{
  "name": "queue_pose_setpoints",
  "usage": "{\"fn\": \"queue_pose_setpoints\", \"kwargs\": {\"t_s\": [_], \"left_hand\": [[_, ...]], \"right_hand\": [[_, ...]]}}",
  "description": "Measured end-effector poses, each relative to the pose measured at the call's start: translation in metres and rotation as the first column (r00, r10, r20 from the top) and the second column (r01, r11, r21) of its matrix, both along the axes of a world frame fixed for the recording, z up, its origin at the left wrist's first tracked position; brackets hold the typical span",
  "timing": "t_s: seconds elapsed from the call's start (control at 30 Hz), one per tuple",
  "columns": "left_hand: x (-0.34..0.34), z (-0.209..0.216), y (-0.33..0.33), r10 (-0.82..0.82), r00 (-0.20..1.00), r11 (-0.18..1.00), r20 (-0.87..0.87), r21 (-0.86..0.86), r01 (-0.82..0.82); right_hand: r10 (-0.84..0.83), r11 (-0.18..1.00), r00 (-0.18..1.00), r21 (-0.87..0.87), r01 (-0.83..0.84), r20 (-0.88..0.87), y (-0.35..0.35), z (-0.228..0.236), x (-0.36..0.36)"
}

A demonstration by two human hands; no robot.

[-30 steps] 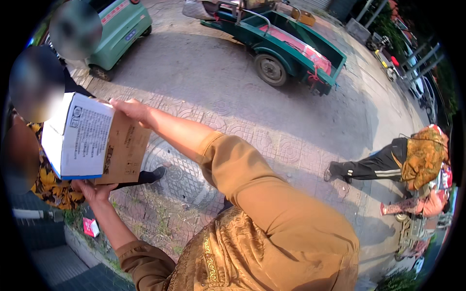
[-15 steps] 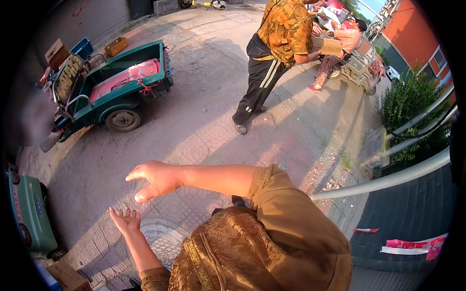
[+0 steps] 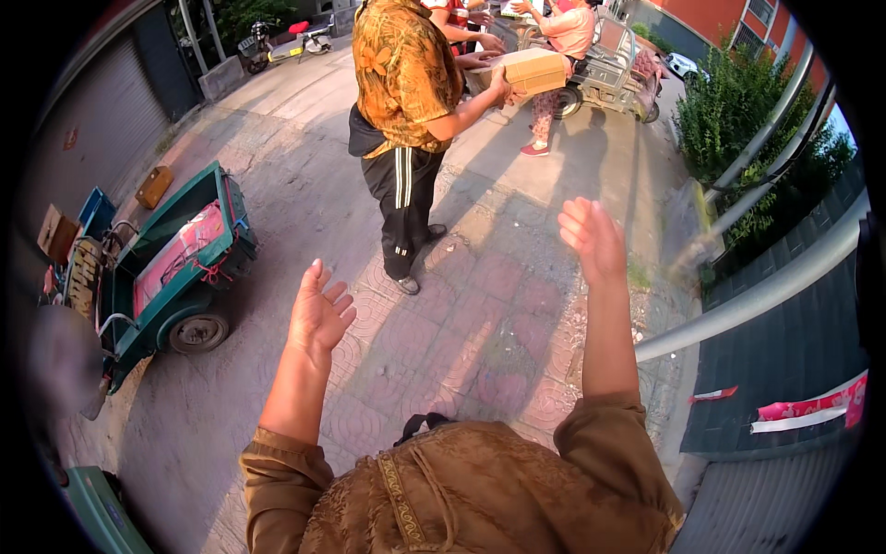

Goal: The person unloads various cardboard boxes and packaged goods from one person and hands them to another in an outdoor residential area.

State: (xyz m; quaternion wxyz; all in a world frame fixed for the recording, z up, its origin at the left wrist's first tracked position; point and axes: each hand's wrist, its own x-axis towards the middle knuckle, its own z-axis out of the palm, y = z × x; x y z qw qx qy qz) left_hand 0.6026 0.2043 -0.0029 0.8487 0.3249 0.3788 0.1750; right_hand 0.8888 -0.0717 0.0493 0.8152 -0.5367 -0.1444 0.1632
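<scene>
Both my forearms reach forward, raised over the pavement. My left hand (image 3: pixel 320 314) is empty, palm turned inward with its fingers apart. Further forward on the right, my right hand (image 3: pixel 592 238) is empty too, its fingers loosely bent and not closed on anything. A wide gap separates my two hands. Ahead of them a person (image 3: pixel 399 83) in an orange patterned shirt and black striped trousers holds a tan cardboard box (image 3: pixel 531 72) in front of the body. That box is well out of contact with my hands.
A green cargo tricycle (image 3: pixel 175 258) with a pink sheet in its bed stands at left. Another person (image 3: pixel 570 35) in pink is beside a grey three-wheeler (image 3: pixel 614 69). A metal pole (image 3: pixel 766 291) slants along the right, near bushes (image 3: pixel 729 120). A green vehicle (image 3: pixel 97 503) shows at lower left.
My arms have swung from the left to straight ahead, the right hand now far right of the left. My view has turned right. The person with the box has turned more toward me.
</scene>
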Motion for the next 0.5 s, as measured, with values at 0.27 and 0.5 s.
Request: {"fn": "queue_pose_setpoints", "kwargs": {"t_s": [0.27, 0.5], "left_hand": [[0.065, 0.006, -0.014, -0.075, 0.997, 0.996, -0.018, -0.045, 0.074], [0.074, 0.002, -0.022, -0.072, 0.996, 0.995, -0.046, -0.078, 0.069]], "right_hand": [[-0.034, 0.999, 0.999, 0.032, 0.036, -0.038, -0.020, -0.014, 0.051], [-0.038, 0.998, 0.997, 0.038, 0.041, -0.067, -0.016, -0.023, 0.064]]}}
